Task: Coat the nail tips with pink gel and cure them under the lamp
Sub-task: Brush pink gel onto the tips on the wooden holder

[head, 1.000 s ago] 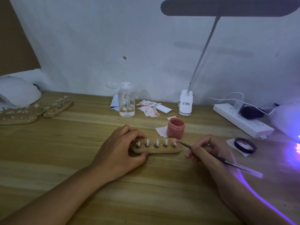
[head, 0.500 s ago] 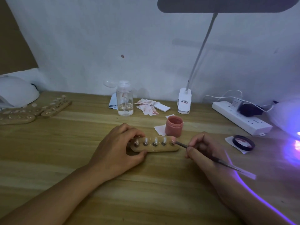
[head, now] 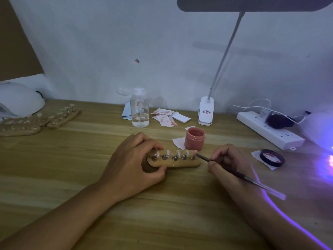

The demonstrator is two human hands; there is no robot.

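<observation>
**Brush tip at the end nail of the wooden holder**

A wooden holder [head: 175, 161] lies flat near the middle of the table [head: 72, 168], its long side running left to right. Five nail tips [head: 177, 152] stand in a row on metal pegs along its top. The rightmost tip looks pinkish; the others look pale, though the dim light makes colour hard to judge.

The left hand [head: 133, 165] grips the holder's left end, fingers curled over the far edge and thumb pressed against the near edge. The right hand [head: 227, 163] pinches a thin brush [head: 232, 171] between thumb and fingers like a pen. The brush head meets the rightmost tip, and the handle slants back to the right over the hand.

Just behind the holder's right end stands an open pink jar [head: 195, 138] on a scrap of white paper. Its black lid [head: 272, 157] lies well to the right, also on paper. Farther back are a clear pump bottle [head: 140, 110], stained paper wipes [head: 164, 117] and the white base of a desk lamp [head: 206, 112], whose head reaches across the top of the view. A power strip [head: 270, 131] sits at the right rear, with purple light glowing at the right edge. At the far left lie more holders [head: 61, 117] with tips, beside a white domed device [head: 19, 101].
</observation>
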